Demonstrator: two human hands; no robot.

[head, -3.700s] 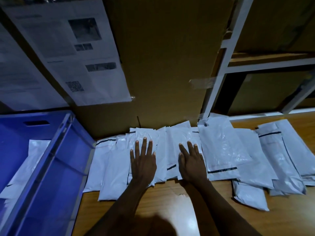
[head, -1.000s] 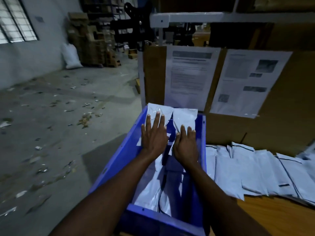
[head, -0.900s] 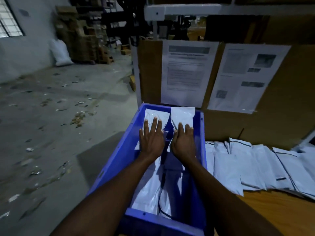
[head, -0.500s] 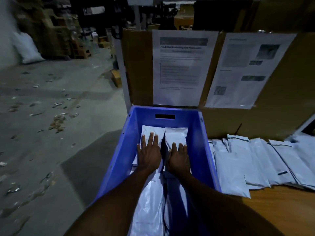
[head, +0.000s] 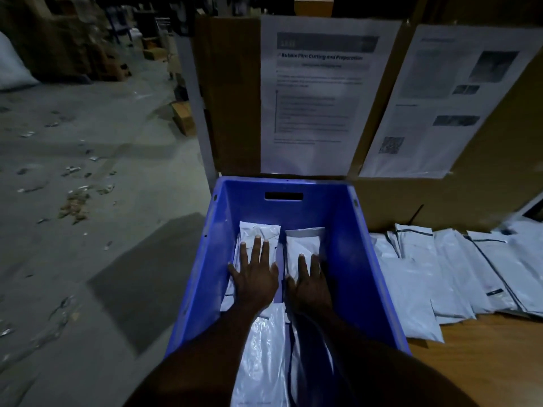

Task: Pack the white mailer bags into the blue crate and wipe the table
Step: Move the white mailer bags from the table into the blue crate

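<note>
left hand [head: 255, 279] flat on mailer bag [head: 258, 233] | right hand [head: 309, 286] flat on neighbouring bag [head: 304, 240] | both inside blue crate [head: 346, 245]

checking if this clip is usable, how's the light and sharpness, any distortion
Head view: dim, bluish light, forearms almost black; the left hand and right hand, flat on mailer bags in the blue crate, look sharp; the poster heading is readable, its body text blurred; wide-angle bending splays the crate walls.

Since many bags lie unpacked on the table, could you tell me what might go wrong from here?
The left hand and right hand press two bags flat in the crate; released, they may slide askew. The row of bags on the table overlaps, so lifting some could drag neighbours along.
</note>
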